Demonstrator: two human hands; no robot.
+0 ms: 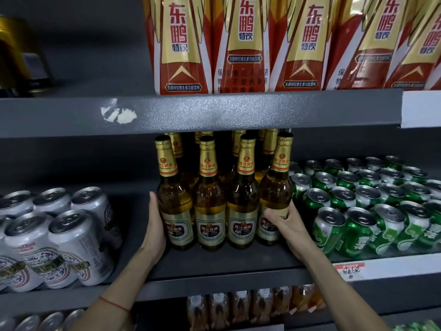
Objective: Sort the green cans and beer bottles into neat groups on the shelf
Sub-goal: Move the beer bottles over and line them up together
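Several amber beer bottles (210, 201) with gold foil necks stand upright in rows on the middle shelf (226, 261). My left hand (156, 225) presses flat against the left side of the leftmost front bottle (175, 206). My right hand (285, 224) grips the lower body of the rightmost front bottle (276, 194), thumb across its label. Right of the bottles, several green cans (353, 211) stand packed together in rows, touching the bottle group's right edge.
Several white cans (59, 235) stand at the left of the same shelf, a gap apart from the bottles. The shelf above (214, 111) hangs low over the bottle tops and carries red-and-gold drink bottles (243, 44). Below are more cans and small bottles (238, 306).
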